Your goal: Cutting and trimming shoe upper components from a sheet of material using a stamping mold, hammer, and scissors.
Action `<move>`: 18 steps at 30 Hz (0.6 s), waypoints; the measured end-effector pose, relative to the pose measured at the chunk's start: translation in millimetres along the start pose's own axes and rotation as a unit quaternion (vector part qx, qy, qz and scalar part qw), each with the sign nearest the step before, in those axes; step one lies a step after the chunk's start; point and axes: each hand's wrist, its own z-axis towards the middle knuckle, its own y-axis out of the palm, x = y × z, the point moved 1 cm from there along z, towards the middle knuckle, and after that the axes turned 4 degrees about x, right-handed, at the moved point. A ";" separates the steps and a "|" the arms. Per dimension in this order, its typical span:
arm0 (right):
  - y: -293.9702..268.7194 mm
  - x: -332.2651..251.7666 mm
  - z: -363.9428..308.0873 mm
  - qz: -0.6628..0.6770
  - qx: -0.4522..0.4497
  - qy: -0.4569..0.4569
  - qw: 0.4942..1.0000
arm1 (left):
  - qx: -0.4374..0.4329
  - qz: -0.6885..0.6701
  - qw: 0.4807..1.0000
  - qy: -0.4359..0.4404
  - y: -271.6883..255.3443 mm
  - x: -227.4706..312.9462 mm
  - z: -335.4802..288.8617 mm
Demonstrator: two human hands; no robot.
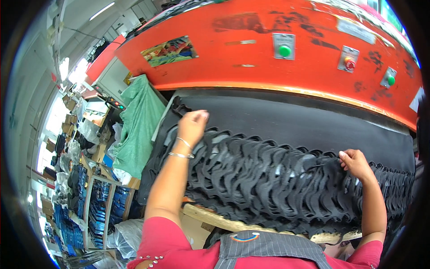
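A black sheet of soft material (251, 175), cut through with rows of curved openings, lies bunched in folds along the front of the machine's bed. My left hand (192, 127) is closed at the sheet's far left edge, beside a curled dark end. The exact spot where its fingers meet the material is partly hidden. Over on the right, my right hand (356, 163) pinches the sheet's back edge between thumb and fingers. Behind both hands stretches a smooth black sheet (277, 119), flat on the bed.
A red-orange press beam (215, 58) with green buttons (285, 51) and a red knob (350, 63) spans the back. Green cloth (136, 125) hangs at the left. A rack of blue cutting dies (101, 206) stands lower left. A wooden rail (215, 218) runs in front of me.
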 end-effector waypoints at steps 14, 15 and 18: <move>64.9 30.7 71.9 0.130 0.242 0.275 0.921 | -0.186 0.212 0.937 -0.207 -44.6 -229.8 108.0; 81.4 8.3 78.6 0.072 0.263 0.281 0.920 | -0.179 0.229 0.937 -0.192 -49.8 -236.3 107.0; 61.5 35.3 86.6 0.039 0.288 0.284 0.914 | -0.114 0.209 0.960 -0.149 -36.6 -235.6 98.1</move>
